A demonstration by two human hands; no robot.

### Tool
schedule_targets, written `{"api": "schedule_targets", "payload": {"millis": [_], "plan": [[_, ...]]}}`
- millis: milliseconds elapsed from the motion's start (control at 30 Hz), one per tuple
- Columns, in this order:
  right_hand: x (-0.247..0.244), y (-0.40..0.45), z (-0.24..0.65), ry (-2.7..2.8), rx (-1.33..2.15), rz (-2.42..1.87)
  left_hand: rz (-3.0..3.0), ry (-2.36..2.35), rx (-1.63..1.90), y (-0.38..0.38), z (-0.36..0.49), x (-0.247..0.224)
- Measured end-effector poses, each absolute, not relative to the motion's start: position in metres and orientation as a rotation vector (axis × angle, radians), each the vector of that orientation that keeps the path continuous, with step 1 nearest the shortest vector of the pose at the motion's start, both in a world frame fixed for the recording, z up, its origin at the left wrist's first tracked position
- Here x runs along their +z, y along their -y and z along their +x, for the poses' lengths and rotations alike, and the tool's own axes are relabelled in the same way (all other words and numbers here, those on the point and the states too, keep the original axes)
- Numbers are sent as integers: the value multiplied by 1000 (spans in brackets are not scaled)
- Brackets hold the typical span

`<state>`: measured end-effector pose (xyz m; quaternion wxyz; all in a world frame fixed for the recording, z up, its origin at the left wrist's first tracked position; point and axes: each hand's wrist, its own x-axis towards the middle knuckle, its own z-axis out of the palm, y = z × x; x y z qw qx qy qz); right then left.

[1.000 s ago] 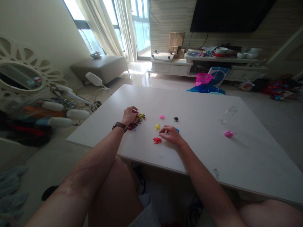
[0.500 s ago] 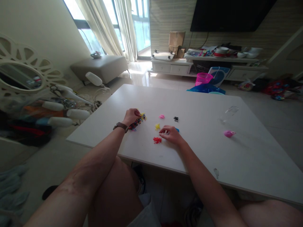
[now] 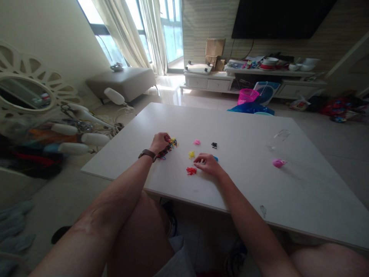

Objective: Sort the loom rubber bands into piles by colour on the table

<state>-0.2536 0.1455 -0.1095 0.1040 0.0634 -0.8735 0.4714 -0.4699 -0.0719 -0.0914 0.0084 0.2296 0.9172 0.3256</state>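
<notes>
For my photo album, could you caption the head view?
Left hand at the mixed-color pile, right hand beside the red pieces.

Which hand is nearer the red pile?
Right hand: just beside the red pile, at its upper right. The left hand is farther off, at its upper left.

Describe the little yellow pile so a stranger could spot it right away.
On the big white table, look between the left hand and the right hand. The yellow pile sits just beyond the red pile and nearer than the pink pile. It alone is all yellow; the mixed pile at the left hand only has some yellow in it.
</notes>
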Motion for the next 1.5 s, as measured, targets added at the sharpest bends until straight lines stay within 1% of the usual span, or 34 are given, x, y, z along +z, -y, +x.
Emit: {"api": "schedule_targets", "payload": {"millis": [400,1167,1500], "plan": [[-108,-145,-253,2567,1408,178,755,-2884,995,71,-472,-97],[-107,-145,-253,2580,1428,190,764,-2836,1054,71,-468,-90],[-107,-144,-252,2569,1429,196,765,-2744,1232,80,-469,-72]]}}
